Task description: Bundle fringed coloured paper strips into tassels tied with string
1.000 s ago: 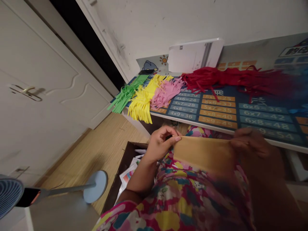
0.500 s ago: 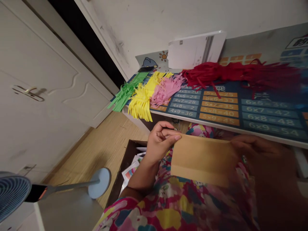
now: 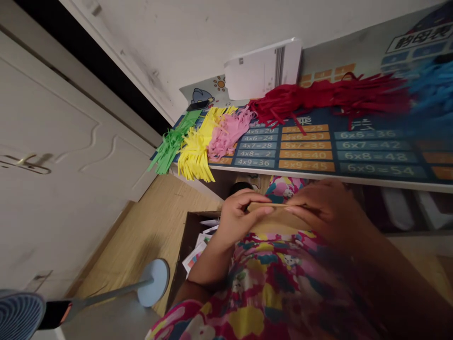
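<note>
A sheet of tan paper (image 3: 279, 223) is held over my lap, just in front of the table edge. My left hand (image 3: 242, 212) pinches its upper edge between thumb and fingers. My right hand (image 3: 320, 205) grips the same edge a short way to the right, thumb on the near side. Between the two thumbs the edge looks narrow, as if folded; the lower part of the sheet hangs against the patterned clothing (image 3: 269, 269).
On the table (image 3: 307, 165) lie fringed paper strips: green (image 3: 177, 141), yellow (image 3: 200, 146), pink (image 3: 230, 132), red (image 3: 329, 99) and blue (image 3: 432, 89). White sheets (image 3: 258, 71) lean on the wall. A box (image 3: 184, 255) with papers and a fan (image 3: 21, 311) are at left.
My right hand has come in toward my left along the paper's upper edge. The sheet, earlier spread wide and facing me, now shows less of its face. The view has shifted right.
</note>
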The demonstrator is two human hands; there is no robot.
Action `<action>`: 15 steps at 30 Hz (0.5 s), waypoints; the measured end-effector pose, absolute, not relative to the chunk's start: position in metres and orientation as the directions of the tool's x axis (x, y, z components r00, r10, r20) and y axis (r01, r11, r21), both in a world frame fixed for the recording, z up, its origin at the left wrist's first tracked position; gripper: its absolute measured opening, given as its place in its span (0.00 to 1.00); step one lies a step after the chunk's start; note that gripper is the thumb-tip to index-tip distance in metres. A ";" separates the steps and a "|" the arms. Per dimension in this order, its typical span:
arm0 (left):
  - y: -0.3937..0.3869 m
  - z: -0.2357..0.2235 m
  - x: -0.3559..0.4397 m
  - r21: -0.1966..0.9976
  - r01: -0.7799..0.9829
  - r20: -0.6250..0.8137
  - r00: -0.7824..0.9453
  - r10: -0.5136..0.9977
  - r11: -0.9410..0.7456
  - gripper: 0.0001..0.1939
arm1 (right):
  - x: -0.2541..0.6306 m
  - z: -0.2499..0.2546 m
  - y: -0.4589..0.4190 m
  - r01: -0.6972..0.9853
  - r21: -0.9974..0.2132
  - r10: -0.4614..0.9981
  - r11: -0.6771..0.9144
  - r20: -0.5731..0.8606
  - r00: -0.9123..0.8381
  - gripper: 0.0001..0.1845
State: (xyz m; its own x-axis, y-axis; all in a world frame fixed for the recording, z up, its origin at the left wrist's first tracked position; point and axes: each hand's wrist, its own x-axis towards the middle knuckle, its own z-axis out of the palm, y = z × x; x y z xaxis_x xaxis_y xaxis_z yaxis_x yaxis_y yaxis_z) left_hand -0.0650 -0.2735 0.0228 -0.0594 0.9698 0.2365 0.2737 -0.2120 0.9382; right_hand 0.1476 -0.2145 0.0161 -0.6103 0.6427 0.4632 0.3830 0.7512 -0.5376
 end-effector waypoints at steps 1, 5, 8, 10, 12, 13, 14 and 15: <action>-0.272 0.024 -0.065 0.924 0.314 0.245 -0.045 0.969 -0.219 0.08 | 0.148 0.017 -0.215 0.378 -0.543 0.642 0.750 0.461 -0.612 0.11; -0.268 0.025 -0.064 0.915 0.324 0.262 -0.025 0.965 -0.240 0.06 | 0.149 0.021 -0.218 0.354 -0.565 0.637 0.745 0.447 -0.627 0.09; -0.269 0.024 -0.063 0.916 0.320 0.259 -0.005 0.966 -0.243 0.06 | 0.149 0.024 -0.220 0.361 -0.565 0.648 0.742 0.467 -0.601 0.09; -0.270 0.023 -0.062 0.915 0.315 0.261 0.011 0.965 -0.251 0.06 | 0.148 0.025 -0.221 0.356 -0.562 0.647 0.747 0.492 -0.582 0.10; -0.271 0.022 -0.062 0.915 0.311 0.264 0.016 0.964 -0.256 0.05 | 0.148 0.024 -0.221 0.345 -0.562 0.644 0.752 0.512 -0.568 0.11; -0.272 0.023 -0.061 0.916 0.312 0.261 0.014 0.965 -0.252 0.05 | 0.148 0.024 -0.222 0.342 -0.564 0.644 0.751 0.516 -0.564 0.11; -0.272 0.024 -0.061 0.916 0.317 0.254 0.013 0.967 -0.245 0.06 | 0.149 0.024 -0.222 0.342 -0.564 0.645 0.751 0.517 -0.563 0.11; -0.273 0.024 -0.060 0.917 0.319 0.247 0.013 0.969 -0.238 0.06 | 0.149 0.024 -0.222 0.342 -0.561 0.642 0.754 0.521 -0.562 0.12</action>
State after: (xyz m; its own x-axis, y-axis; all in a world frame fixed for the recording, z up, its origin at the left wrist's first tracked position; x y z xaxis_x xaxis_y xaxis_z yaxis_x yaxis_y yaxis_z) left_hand -0.0599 -0.2728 0.0245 0.0129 0.9688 0.2474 0.3194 -0.2385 0.9171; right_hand 0.1491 -0.2222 0.0236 -0.5622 0.6425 0.5207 0.3416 0.7538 -0.5613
